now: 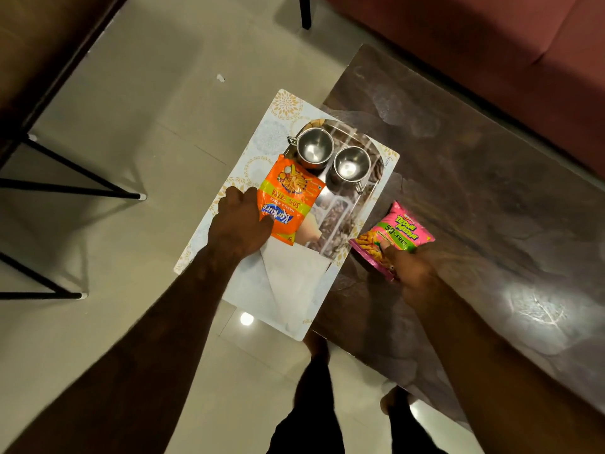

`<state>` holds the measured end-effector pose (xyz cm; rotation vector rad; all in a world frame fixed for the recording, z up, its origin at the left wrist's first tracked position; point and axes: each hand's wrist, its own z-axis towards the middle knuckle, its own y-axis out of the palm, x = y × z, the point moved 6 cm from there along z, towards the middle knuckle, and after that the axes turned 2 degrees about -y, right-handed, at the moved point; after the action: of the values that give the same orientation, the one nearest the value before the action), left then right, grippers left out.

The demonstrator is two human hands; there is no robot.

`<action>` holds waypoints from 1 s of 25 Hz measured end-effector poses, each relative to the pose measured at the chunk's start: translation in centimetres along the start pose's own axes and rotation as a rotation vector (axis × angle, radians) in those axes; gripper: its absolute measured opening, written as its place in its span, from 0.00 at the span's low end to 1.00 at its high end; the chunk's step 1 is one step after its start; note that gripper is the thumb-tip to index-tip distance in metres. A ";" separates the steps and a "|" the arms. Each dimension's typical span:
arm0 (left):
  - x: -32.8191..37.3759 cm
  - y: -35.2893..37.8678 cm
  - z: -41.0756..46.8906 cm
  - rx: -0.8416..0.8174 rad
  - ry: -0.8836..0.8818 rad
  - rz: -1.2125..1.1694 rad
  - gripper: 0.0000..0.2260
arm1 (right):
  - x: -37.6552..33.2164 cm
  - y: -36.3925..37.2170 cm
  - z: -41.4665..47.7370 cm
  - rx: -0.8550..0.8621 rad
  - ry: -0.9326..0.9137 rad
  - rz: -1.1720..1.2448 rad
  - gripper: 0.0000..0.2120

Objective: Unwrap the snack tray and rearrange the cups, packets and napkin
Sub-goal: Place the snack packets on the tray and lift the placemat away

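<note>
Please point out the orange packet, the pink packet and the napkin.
orange packet (289, 199), head view, middle of its front.
pink packet (396, 229), head view, printed front.
napkin (294, 276), head view, its white middle.

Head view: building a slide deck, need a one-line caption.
Left hand holds the orange packet at the tray beside two cups; right hand holds the pink packet over the table.

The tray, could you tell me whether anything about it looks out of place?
Yes: the tray juts well past the table edge, over the floor, with two steel cups on it; it might tip.
</note>
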<state>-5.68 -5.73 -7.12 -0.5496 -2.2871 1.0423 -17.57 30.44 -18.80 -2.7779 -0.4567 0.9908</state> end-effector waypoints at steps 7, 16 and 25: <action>-1.1 0.2 -0.5 -0.104 -0.031 -0.063 0.27 | -5.8 5.0 -12.6 -0.237 0.007 -0.018 0.15; -2.1 0.5 0.1 -0.202 -0.073 -0.229 0.28 | -8.3 10.7 -10.9 -0.234 -0.077 -0.141 0.07; -1.0 1.7 0.6 -0.239 -0.076 -0.626 0.19 | -5.2 10.8 -7.9 -0.263 0.212 0.081 0.26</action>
<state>-5.05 -5.57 -9.06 0.1308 -2.4193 0.4925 -13.87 18.19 -12.30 -3.1147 -0.4772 0.6812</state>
